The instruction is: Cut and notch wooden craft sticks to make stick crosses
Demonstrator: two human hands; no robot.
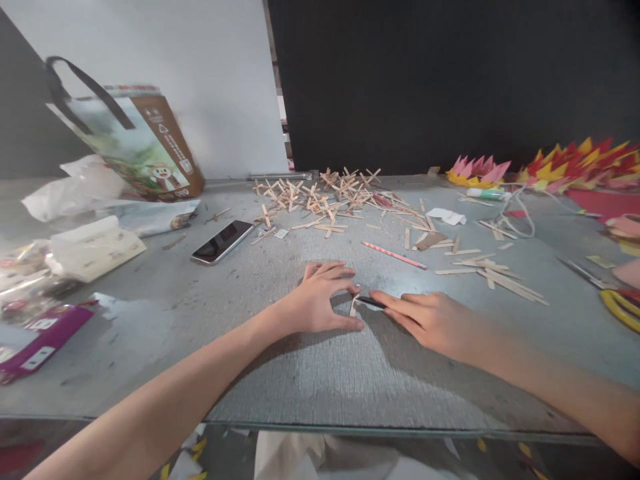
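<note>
as it's held crosswise, the tool (372, 303) points left

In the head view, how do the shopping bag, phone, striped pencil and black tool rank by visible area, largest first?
1. Shopping bag
2. Phone
3. Striped pencil
4. Black tool, partly hidden by the right hand

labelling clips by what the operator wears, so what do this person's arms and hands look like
Both forearms, left arm and right arm, are slim and bare as far as they show, with no sleeve, watch or bracelet in view. The left grip and right grip are ungloved hands; no rings or clear markings show. Nail details are too small to tell.
</note>
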